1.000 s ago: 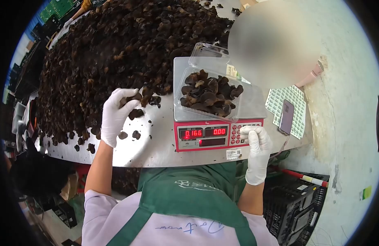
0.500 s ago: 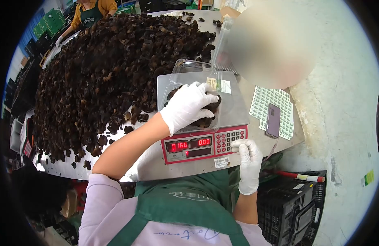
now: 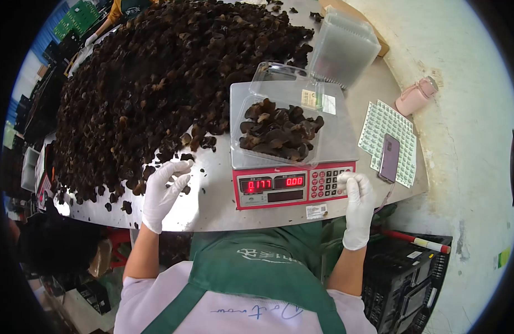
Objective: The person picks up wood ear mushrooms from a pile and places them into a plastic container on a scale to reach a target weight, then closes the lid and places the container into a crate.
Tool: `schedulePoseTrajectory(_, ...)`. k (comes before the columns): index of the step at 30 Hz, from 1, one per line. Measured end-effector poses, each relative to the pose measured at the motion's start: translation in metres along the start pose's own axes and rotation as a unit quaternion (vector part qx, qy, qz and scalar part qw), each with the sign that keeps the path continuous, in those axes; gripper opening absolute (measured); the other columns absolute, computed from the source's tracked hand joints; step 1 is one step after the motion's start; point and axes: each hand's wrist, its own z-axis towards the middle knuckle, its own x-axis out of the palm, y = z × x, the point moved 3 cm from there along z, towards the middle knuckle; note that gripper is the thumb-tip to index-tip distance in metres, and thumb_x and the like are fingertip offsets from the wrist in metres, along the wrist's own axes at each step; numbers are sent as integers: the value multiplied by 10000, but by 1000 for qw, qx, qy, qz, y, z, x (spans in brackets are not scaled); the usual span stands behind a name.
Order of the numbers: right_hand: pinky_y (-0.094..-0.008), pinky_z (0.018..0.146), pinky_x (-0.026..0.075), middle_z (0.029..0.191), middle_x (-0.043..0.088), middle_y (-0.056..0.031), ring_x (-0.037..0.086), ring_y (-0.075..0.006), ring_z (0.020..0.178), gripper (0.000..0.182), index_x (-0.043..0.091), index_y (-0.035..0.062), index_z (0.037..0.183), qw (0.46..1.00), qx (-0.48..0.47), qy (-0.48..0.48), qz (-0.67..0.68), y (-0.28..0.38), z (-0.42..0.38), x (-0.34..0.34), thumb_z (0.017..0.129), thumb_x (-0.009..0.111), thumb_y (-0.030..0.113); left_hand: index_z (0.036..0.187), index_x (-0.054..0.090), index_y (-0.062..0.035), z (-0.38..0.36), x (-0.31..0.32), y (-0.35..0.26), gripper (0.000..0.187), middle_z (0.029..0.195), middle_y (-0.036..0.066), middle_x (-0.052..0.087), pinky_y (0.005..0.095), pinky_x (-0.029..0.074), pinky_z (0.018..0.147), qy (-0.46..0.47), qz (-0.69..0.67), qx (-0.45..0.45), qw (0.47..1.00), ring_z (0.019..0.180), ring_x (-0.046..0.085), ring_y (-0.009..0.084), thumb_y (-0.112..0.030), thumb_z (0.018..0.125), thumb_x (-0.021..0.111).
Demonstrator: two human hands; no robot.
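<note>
My gloved left hand [image 3: 166, 195] is just over the steel table beside the near edge of a large pile of black wood ear mushrooms [image 3: 173, 78]. Its thumb and fingers are apart, with a small dark piece just past the fingertips. My gloved right hand [image 3: 358, 206] has its fingers curled together at the right end of the scale's keypad, nothing visible in them. On the red-fronted digital scale [image 3: 294, 186] rests an open clear plastic box [image 3: 315, 153] holding wood ear mushrooms [image 3: 279, 131]. The red display reads 0.177 and 0.00.
Stacked clear boxes [image 3: 346, 47] stand behind the scale. To the right lie sticker sheets [image 3: 374, 133], a phone [image 3: 389, 158] and a pink bottle [image 3: 417, 96] near the wall. Black crates [image 3: 401, 284] sit below right. Another person's gloved hand [image 3: 91, 39] is at far left.
My left hand has let go of the mushrooms in the box and moved left to the pile's edge. The weight reading went from 0.166 to 0.177. My right hand remains by the keypad.
</note>
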Motion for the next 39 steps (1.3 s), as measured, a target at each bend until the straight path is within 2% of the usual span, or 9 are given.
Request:
schedulePoseTrajectory(7, -318, 955, 478, 1162, 653, -118, 623, -229, 1082, 204, 662, 17, 1154, 968, -120, 2, -222, 37, 46, 34, 993, 576, 107, 1204, 675, -9, 1, 20, 19, 290, 1084, 57, 713, 236, 505, 774, -38, -98, -29, 994, 904, 623, 91, -152, 953, 691)
schedulePoseTrajectory(13, -536, 1145, 293, 1463, 466, -194, 360, -426, 1395, 507, 692, 72, 1213, 875, -225, 24, -427, 31, 75, 69, 910, 663, 478, 1279, 634, -6, 59, 49, -8, 362, 1051, 32, 703, 233, 496, 756, -9, -209, -98, 973, 876, 629, 81, -207, 979, 661)
schedulePoseTrajectory(21, -551, 1139, 291, 1442, 500, -185, 396, -425, 1376, 537, 682, 68, 1230, 842, -246, 33, -479, 48, 85, 65, 937, 613, 512, 1390, 552, -28, 79, 79, -29, 452, 837, -12, 646, 193, 457, 638, 37, -295, -120, 947, 690, 582, 45, -166, 972, 656)
schedulePoseTrajectory(26, -412, 1098, 395, 1392, 542, -187, 543, -320, 1256, 634, 491, -15, 1419, 997, 27, 78, 8, 9, 145, 52, 1036, 468, 489, 1356, 583, -28, 79, 83, -29, 398, 836, -13, 637, 194, 456, 632, 39, -324, -161, 931, 668, 565, 46, -115, 969, 620)
schedulePoseTrajectory(28, -418, 1088, 400, 1425, 526, -151, 539, -305, 1246, 729, 322, -7, 1522, 929, 220, 138, 265, -20, 175, 54, 1053, 378, 548, 1333, 592, -23, 80, 85, -26, 375, 833, -15, 629, 199, 460, 633, 42, -337, -158, 927, 659, 558, 49, -111, 969, 608)
schedulePoseTrajectory(32, -412, 1069, 408, 1394, 556, -121, 540, -300, 1229, 684, 462, -10, 1438, 864, 245, 211, 385, -5, 187, 55, 1050, 392, 549, 1350, 568, -23, 78, 85, -29, 390, 829, -7, 626, 209, 466, 636, 40, -344, -158, 925, 678, 563, 56, -119, 974, 600)
schedulePoseTrajectory(35, -393, 1063, 408, 1295, 614, -118, 536, -271, 1244, 510, 616, -7, 1256, 970, 44, 198, 132, 40, 146, 48, 1035, 482, 433, 1335, 577, -29, 74, 79, -31, 430, 844, 28, 650, 221, 489, 654, 77, -364, -198, 907, 684, 588, 85, -349, 1059, 498)
schedulePoseTrajectory(38, -376, 1078, 400, 1315, 602, -147, 527, -254, 1270, 331, 613, 0, 1247, 924, -251, 150, -247, 58, 85, 44, 967, 613, 175, 1182, 627, -16, 69, 73, -36, 462, 859, 60, 668, 225, 516, 652, 94, -442, -255, 855, 669, 610, 89, -441, 1005, 582)
schedulePoseTrajectory(39, -372, 1086, 395, 1324, 595, -144, 524, -253, 1271, 419, 561, 12, 1328, 951, -158, 110, -243, 60, 64, 47, 923, 638, 88, 1239, 592, -5, 69, 76, -33, 405, 893, 70, 675, 234, 518, 650, 98, -414, -244, 872, 689, 617, 99, -319, 985, 611)
